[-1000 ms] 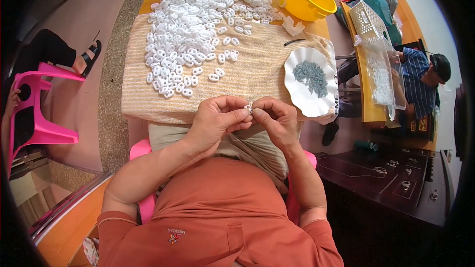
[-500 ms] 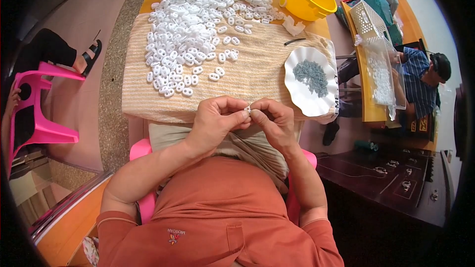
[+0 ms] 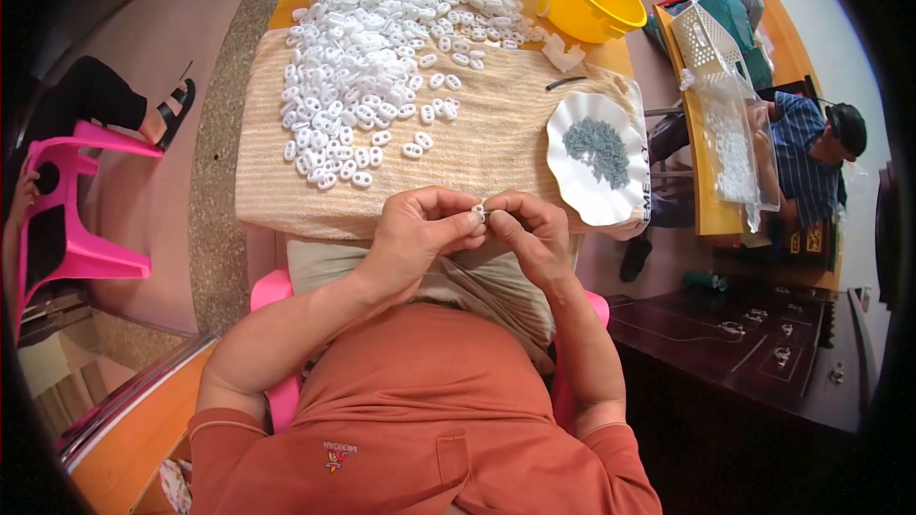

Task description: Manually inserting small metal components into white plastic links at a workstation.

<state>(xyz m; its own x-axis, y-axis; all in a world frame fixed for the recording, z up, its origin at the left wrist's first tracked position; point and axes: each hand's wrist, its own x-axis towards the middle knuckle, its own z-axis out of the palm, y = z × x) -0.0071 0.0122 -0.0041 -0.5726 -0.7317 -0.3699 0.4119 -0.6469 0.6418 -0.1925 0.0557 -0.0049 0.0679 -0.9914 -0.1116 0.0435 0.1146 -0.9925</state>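
Observation:
Just past the near edge of the towel-covered table, my left hand (image 3: pixel 420 231) pinches a small white two-hole plastic piece (image 3: pixel 479 211) between thumb and forefinger. My right hand (image 3: pixel 536 236) meets it fingertip to fingertip. Its thumb and forefinger are closed in a pinch, and a thin dark sliver shows beside them, too small to name. A large heap of the same white two-hole pieces (image 3: pixel 353 67) spreads over the far left of the towel. Right of my hands, a white scalloped plate (image 3: pixel 572 193) holds a pile of small grey-blue bits (image 3: pixel 599 148).
A striped beige towel (image 3: pixel 496 124) covers the table. A yellow tub (image 3: pixel 596 0), a crumpled tissue (image 3: pixel 563 54) and a short black strip (image 3: pixel 565 82) lie toward the far right. Pink chair (image 3: pixel 91 219) at left. Another person (image 3: pixel 811 148) sits at a table on the right.
My right fingertips have drawn slightly apart from the white piece, so more of it and a thin dark sliver show. My left hand has stayed in place.

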